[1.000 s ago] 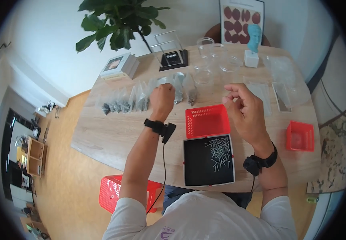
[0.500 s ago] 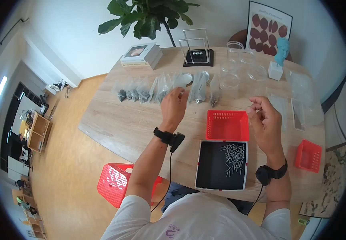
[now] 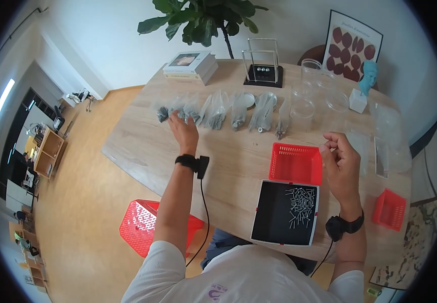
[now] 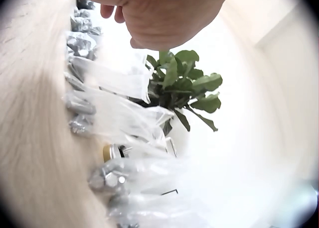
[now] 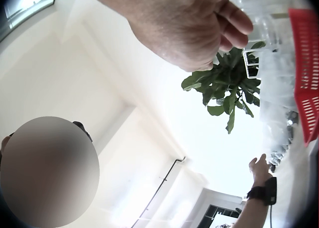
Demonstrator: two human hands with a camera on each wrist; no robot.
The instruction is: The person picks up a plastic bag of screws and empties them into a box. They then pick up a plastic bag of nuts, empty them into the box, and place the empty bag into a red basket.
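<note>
Several clear plastic bags of small dark metal hardware stand in a row across the table. My left hand (image 3: 184,132) is at the left end of that row, fingers extended, with the fingertips right at a bag of dark pieces (image 3: 163,114). In the left wrist view the hand (image 4: 159,16) shows at the top, its fingertips partly cut off. My right hand (image 3: 342,164) hovers by the right side of a red basket (image 3: 296,174), fingers loosely curled around nothing. Below the basket, a black-lined tray (image 3: 274,214) holds a pile of screws (image 3: 302,206).
A smaller red basket (image 3: 390,210) sits at the right edge. Clear round containers (image 3: 303,107), a Newton's cradle (image 3: 263,74), books (image 3: 190,68) and a blue bust (image 3: 368,78) stand farther back. A red stool (image 3: 140,224) is below the table's left side.
My left hand has moved left along the row of bags, from its middle to the left end. The right hand stays beside the red basket. The head view has turned left.
</note>
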